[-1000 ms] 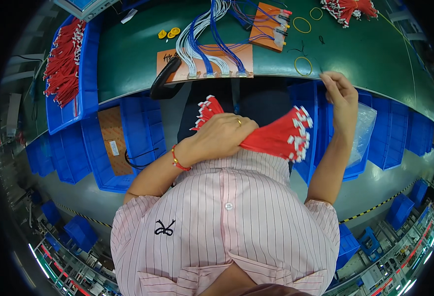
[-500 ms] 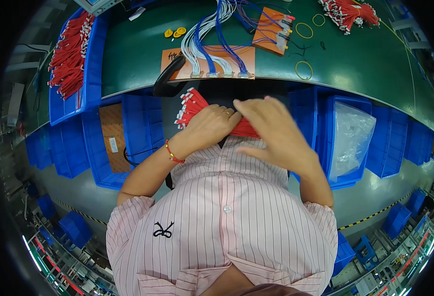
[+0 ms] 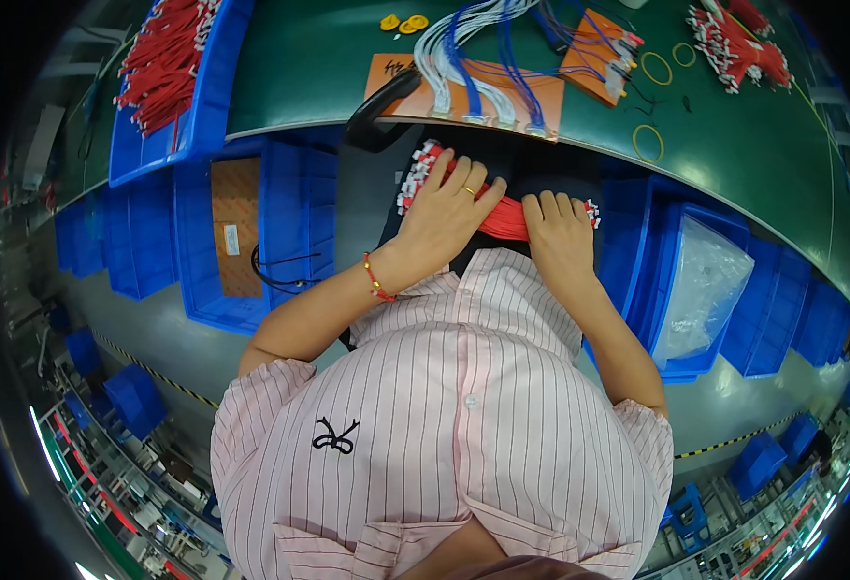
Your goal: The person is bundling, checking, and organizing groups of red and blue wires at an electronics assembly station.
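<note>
A bundle of red wires with white end connectors [image 3: 504,218] lies across my lap, just below the green table's edge. My left hand [image 3: 449,208] rests flat on its left part, fingers spread over the white connectors; a red bracelet is on that wrist. The right end of the bundle sits under my right hand [image 3: 560,237], whose fingers are curled over the wires. Both hands press the bundle against my dark trousers. The middle of the bundle shows between the two hands.
The green table [image 3: 753,145] carries orange boards with blue and white wire harnesses [image 3: 488,72], loose rubber rings [image 3: 649,143] and more red wires [image 3: 739,43]. A blue bin of red wires [image 3: 169,68] stands left. Blue bins [image 3: 294,208] and a clear plastic bag [image 3: 705,285] sit beneath.
My right hand came back from the bin at the right and settled on the bundle. The bundle was turned and lowered onto my lap, with both hands now on it.
</note>
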The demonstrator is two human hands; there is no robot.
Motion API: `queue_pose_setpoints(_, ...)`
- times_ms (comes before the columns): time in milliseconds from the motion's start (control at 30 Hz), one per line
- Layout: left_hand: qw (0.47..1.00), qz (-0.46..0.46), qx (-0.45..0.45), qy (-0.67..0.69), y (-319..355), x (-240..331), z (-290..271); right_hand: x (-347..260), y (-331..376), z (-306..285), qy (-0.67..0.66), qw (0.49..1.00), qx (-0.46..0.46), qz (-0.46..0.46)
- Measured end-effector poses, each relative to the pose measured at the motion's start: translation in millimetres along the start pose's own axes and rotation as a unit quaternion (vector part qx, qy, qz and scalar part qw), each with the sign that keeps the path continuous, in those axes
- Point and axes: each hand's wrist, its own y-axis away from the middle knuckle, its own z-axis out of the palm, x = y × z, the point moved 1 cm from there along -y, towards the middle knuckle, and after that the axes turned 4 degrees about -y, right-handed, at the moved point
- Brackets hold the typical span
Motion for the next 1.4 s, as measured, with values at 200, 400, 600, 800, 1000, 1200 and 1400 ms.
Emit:
queue_pose_setpoints(200, 0.998, 0.004, -0.003, 0.070, 34.4, 2.3, 15.8, -14.4, 6.1, -13.2, -0.047, 0.994, -0.096, 0.014)
queue_pose_setpoints(400, 0.982, -0.032, -0.007, 0.185, 41.6, 0.1, 5.2, -23.4, -21.2, -25.5, -0.179, 0.978, -0.108, -0.001)
queue_pose_setpoints(600, 0.938, -0.110, 0.114, 0.308, 69.3, -29.9, -16.1, -53.3, -22.5, 11.0, -0.127, 0.985, -0.115, 0.009)
queue_pose_setpoints(800, 0.786, -0.324, 0.209, 0.484, 90.5, -54.9, 4.4, -32.0, -36.6, 2.2, -0.249, 0.949, -0.193, -0.012)
queue_pose_setpoints(1000, 0.574, -0.409, 0.195, 0.683, 87.1, -61.8, 21.5, 8.2, -82.0, -30.3, -0.607, 0.562, -0.541, 0.150)
queue_pose_setpoints(1200, 0.630, -0.417, 0.164, 0.635, 74.5, -45.2, 40.8, 18.5, -82.8, 15.1, -0.546, 0.721, -0.411, 0.113)
queue_pose_setpoints(1400, 0.720, -0.390, 0.120, 0.561, 81.1, -34.9, 32.7, 13.4, -67.7, 8.8, -0.458, 0.779, -0.423, 0.063)
